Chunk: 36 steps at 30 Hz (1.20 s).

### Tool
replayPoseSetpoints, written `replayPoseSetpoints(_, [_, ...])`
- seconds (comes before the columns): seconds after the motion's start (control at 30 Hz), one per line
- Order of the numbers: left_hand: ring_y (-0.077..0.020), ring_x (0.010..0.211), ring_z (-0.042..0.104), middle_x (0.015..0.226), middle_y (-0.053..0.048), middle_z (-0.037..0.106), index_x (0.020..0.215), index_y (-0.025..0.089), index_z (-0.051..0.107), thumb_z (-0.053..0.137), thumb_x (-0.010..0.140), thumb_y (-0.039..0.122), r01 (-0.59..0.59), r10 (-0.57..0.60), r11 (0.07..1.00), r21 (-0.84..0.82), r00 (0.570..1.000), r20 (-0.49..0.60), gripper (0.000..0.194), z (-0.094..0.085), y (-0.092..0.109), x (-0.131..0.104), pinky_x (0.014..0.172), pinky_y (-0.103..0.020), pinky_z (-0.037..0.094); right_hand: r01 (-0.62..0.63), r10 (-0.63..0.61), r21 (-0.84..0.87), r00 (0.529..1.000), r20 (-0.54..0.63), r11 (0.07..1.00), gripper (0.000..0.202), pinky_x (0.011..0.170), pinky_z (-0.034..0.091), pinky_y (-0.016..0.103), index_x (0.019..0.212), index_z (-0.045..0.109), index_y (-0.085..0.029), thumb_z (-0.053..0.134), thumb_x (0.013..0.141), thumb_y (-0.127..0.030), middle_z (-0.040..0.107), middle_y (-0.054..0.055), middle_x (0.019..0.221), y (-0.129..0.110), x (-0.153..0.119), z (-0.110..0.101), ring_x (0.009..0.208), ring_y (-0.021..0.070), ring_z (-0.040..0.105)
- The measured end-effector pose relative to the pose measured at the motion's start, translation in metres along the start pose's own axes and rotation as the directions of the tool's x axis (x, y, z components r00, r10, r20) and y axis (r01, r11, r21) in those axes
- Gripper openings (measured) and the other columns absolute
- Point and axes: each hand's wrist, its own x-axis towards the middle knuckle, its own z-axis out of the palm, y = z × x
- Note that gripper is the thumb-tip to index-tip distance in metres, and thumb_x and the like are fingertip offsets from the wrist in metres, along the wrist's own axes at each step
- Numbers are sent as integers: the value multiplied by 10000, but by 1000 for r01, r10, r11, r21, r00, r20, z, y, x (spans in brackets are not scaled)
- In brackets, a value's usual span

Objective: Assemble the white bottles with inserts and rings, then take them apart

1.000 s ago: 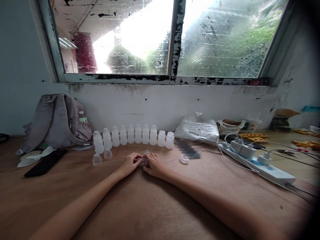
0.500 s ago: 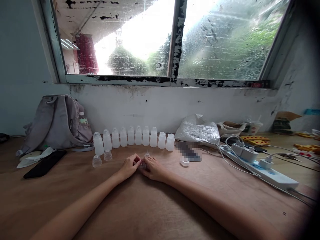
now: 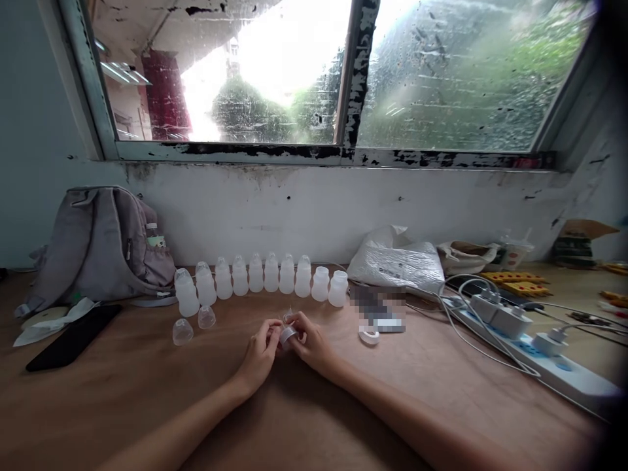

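My left hand (image 3: 261, 352) and my right hand (image 3: 313, 343) meet over the middle of the table, fingers bent around a small white bottle collar ring (image 3: 288, 335). Both hands are closed on this ring, though the fingers cover part of it. Just behind it, by my right fingertips, a clear bottle nipple (image 3: 288, 316) shows; whether it is touched I cannot tell. Beyond the hands, several frosted baby bottles (image 3: 271, 273) stand upright in a curved row, most under clear domed caps. The two at the right end (image 3: 320, 282) lack caps.
Two clear domed caps (image 3: 183, 332) stand at the left front of the row. Right of my hands lie a white ring (image 3: 369, 336) and a blurred-out flat object (image 3: 380, 307). A power strip (image 3: 564, 369) with cables, a silvery bag (image 3: 397, 261), a backpack (image 3: 103, 242) and a black phone-like slab (image 3: 73, 337) surround this.
The white collar ring now shows between my hands, where fingers covered it before. My fingers have shifted around it, and the whole view has moved slightly.
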Motion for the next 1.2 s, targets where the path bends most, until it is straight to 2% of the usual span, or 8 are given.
replayPoseSetpoints(0.1, [-148, 668, 558, 758, -30, 600, 1147, 169, 448, 382, 825, 407, 46, -43, 997, -57, 997, 57, 406, 2, 2, -1, 581, -242, 447, -105, 111, 107, 993, -51, 989, 75, 513, 323, 202, 756, 440, -191, 467, 697, -153, 482, -46, 616, 1, 3, -2, 529, 90, 411])
replayPoseSetpoints(0.2, [-152, 665, 556, 737, -31, 603, 1251, 163, 361, 392, 823, 410, 97, -89, 990, -101, 993, 83, 496, 1, -1, 0, 553, -241, 447, -205, 213, 243, 977, -4, 948, 52, 510, 326, 206, 708, 421, -189, 472, 705, -176, 459, -46, 607, 2, 8, 0, 537, 93, 403])
replayPoseSetpoints(0.37, [-133, 651, 547, 927, -74, 614, 1149, 159, 487, 467, 788, 398, 177, -161, 970, -164, 981, 111, 433, -3, -4, 5, 515, -217, 438, -324, 325, 447, 943, 76, 834, 85, 511, 334, 204, 683, 395, -185, 476, 697, -165, 431, -46, 615, 2, 15, 9, 554, 92, 392])
replayPoseSetpoints(0.5, [-112, 601, 535, 891, -61, 621, 1160, 179, 487, 451, 802, 384, 184, -149, 967, -176, 969, 195, 415, -6, -6, 9, 495, -204, 430, -356, 340, 531, 931, 132, 769, 126, 479, 307, 189, 674, 359, -192, 462, 669, -120, 395, -57, 602, 5, 15, 13, 534, 82, 365])
replayPoseSetpoints(0.7, [-97, 504, 552, 914, -66, 613, 1195, 213, 470, 464, 788, 398, 230, -177, 951, -207, 953, 247, 447, -6, -14, 12, 404, -188, 396, -375, 343, 491, 926, 159, 786, 144, 481, 303, 187, 685, 353, -196, 415, 638, -75, 395, -53, 600, 12, 16, 16, 540, 85, 376])
replayPoseSetpoints(0.87, [-100, 426, 546, 769, -65, 620, 1229, 181, 437, 477, 768, 420, 324, -260, 910, -259, 932, 252, 521, -5, -17, 12, 334, -173, 352, -378, 357, 453, 924, 136, 807, 176, 496, 316, 193, 678, 355, -196, 392, 592, -47, 390, -49, 609, 14, 21, 22, 543, 87, 374])
replayPoseSetpoints(1.0, [-93, 399, 537, 759, -66, 622, 1239, 174, 425, 490, 754, 426, 367, -295, 890, -270, 916, 272, 551, -6, -18, 12, 315, -167, 338, -394, 380, 420, 917, 119, 818, 181, 476, 300, 189, 661, 342, -197, 378, 572, -44, 374, -54, 593, 14, 23, 24, 519, 82, 348])
replayPoseSetpoints(1.2, [-92, 393, 541, 776, -76, 644, 1218, 162, 451, 514, 736, 426, 335, -273, 908, -252, 929, 252, 553, -5, -21, 11, 331, -173, 353, -353, 345, 366, 934, 90, 861, 180, 491, 306, 193, 667, 344, -195, 382, 575, -45, 388, -52, 597, 8, 23, 18, 532, 85, 359])
